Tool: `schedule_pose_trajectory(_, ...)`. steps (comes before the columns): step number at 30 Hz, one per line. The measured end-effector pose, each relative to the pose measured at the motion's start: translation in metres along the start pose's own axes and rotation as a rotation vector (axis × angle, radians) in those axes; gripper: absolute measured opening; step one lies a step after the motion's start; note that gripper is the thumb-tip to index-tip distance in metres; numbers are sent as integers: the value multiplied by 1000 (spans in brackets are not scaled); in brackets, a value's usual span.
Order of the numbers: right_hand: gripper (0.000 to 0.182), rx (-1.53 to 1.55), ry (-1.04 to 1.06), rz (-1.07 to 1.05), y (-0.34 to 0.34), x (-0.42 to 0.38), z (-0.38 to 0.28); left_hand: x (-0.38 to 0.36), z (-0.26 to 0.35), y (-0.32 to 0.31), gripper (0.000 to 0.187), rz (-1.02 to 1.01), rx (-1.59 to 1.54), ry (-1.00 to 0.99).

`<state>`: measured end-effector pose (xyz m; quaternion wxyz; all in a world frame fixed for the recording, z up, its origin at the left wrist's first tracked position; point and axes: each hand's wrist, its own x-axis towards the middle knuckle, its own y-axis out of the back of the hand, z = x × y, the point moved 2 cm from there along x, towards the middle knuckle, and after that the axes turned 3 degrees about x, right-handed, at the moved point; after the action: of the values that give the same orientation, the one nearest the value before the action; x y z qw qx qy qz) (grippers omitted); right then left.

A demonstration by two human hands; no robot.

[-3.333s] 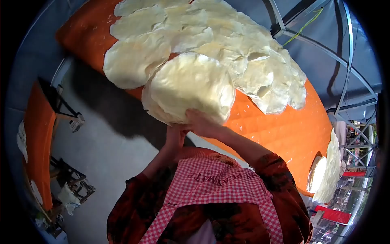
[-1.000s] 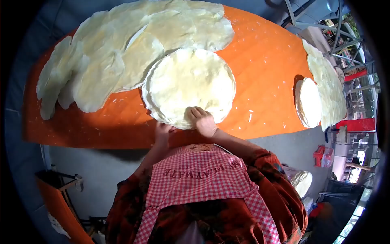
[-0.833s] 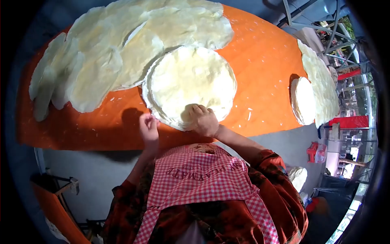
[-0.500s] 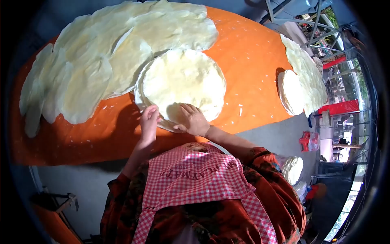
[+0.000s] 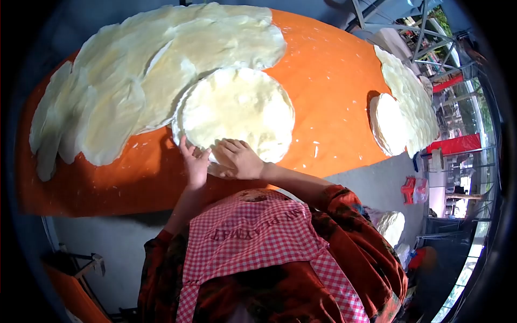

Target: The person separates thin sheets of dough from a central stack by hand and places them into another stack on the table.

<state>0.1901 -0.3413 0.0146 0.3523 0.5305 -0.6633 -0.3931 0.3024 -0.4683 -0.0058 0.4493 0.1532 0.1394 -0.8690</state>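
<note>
A stack of thin, round, pale dough sheets point(image 5: 237, 113) lies on an orange-covered table point(image 5: 334, 81) in front of me. At its near left rim is my left hand point(image 5: 195, 166), fingers upward and apart, fingertips right at the sheet edge. My right hand point(image 5: 243, 160) rests on the near edge of the top sheet, its fingers stretched out over the surface and its thumb by the rim. Behind and to the left, many overlapping dough sheets point(image 5: 124, 70) are spread across the table and reach up to the stack.
A smaller stack of round sheets point(image 5: 389, 125) stands at the table's right end beside more spread sheets point(image 5: 409, 97). White scraps dot the orange cover. On the floor to the right are a red stool point(image 5: 409, 189) and a pale stack point(image 5: 390, 226). Metal framing point(image 5: 414, 37) rises at upper right.
My left hand's fingers have spread apart from a closer, curled pose. My right hand has shifted slightly left along the near rim. The top sheet now sits more evenly over the stack.
</note>
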Motion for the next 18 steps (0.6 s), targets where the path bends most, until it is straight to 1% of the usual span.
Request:
schedule_pose_trajectory(1, 81, -9, 19, -23, 4, -12, 6, -1, 2, -5, 81, 64, 41, 39)
schedule_pose_trajectory(2, 86, -5, 26, -29, 15, -23, 12, 3, 1, -9, 82, 41, 62, -29)
schedule_pose_trajectory(4, 90, -43, 67, 4, 31, -42, 31, 14, -1, -14, 85, 3, 105, -161)
schedule_pose_trajectory(5, 92, -53, 72, 13, 40, -52, 39, 14, 15, -21, 88, 1, 97, -174)
schedule_pose_trajectory(7, 92, -46, -12, 53, 58, -69, 55, 14, 53, -35, 87, -38, 115, -336)
schedule_pose_trajectory(9, 91, -95, -47, 48, 75, -74, 51, 15, 88, -43, 88, -116, -33, -271)
schedule_pose_trajectory(10, 91, -96, -54, 48, 76, -76, 49, 16, 103, -44, 86, -161, -47, -194)
schedule_pose_trajectory(11, 90, -95, -60, 50, 77, -78, 47, 13, 120, -46, 87, -120, 14, -167)
schedule_pose_trajectory(12, 83, -134, -23, 137, 78, -76, 44, 18, 121, -45, 86, -157, -25, -185)
schedule_pose_trajectory(13, 78, -121, 1, 180, 71, -74, 44, 26, 121, -38, 85, -193, -63, -201)
schedule_pose_trajectory(15, 71, -100, 51, 271, 53, -65, 47, 60, 102, -11, 78, -301, -138, -134)
schedule_pose_trajectory(16, 63, -165, 83, 337, 55, -54, 37, 72, 89, -1, 76, -352, -177, -101)
schedule_pose_trajectory(17, 59, -124, 51, 341, 50, -42, 27, 71, 75, 6, 71, -335, -335, 20)
schedule_pose_trajectory(18, 52, -142, 7, 246, 44, -31, 14, 66, 61, 15, 68, -317, -492, 139)
